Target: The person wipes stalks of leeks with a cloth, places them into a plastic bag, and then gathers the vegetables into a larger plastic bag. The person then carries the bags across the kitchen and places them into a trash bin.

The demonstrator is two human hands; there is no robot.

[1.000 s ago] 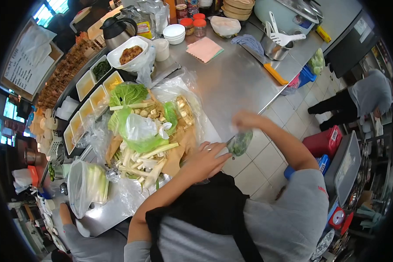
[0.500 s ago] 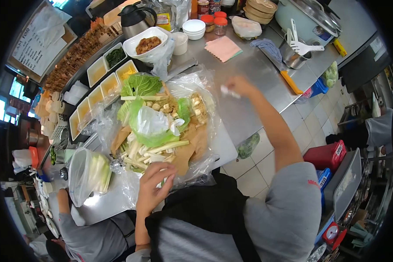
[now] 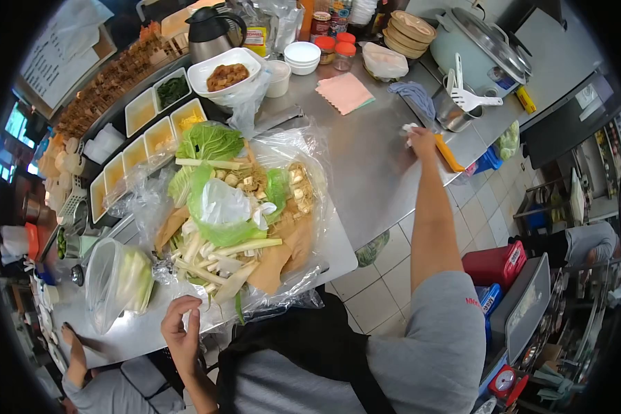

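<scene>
My right hand (image 3: 422, 141) is stretched far out over the steel counter (image 3: 366, 152), pinching a small crumpled white tissue (image 3: 410, 132) beside a yellow-orange handle (image 3: 449, 153). Near the counter's front edge, my left hand (image 3: 181, 324) has curled, parted fingers with nothing visible in them. Above it lies a pile of vegetable trimmings (image 3: 221, 269) with brown paper (image 3: 286, 252), a green plastic bag (image 3: 221, 231) and a leafy cabbage piece (image 3: 210, 143), all on clear plastic sheeting. A clear bag of pale green stalks (image 3: 132, 279) is left of the pile.
Food trays (image 3: 141, 110), a bowl of brown food (image 3: 225, 76) and a thermos (image 3: 214, 34) stand at the back left. A pink cloth (image 3: 343, 92), jars (image 3: 343, 55) and a utensil pot (image 3: 455, 110) lie further right. A co-worker's arm (image 3: 77, 352) is at the lower left.
My right hand has moved right across the counter with the tissue, toward the yellow-orange handle. My left hand has moved left and down, away from the pile. The view has shifted slightly.
</scene>
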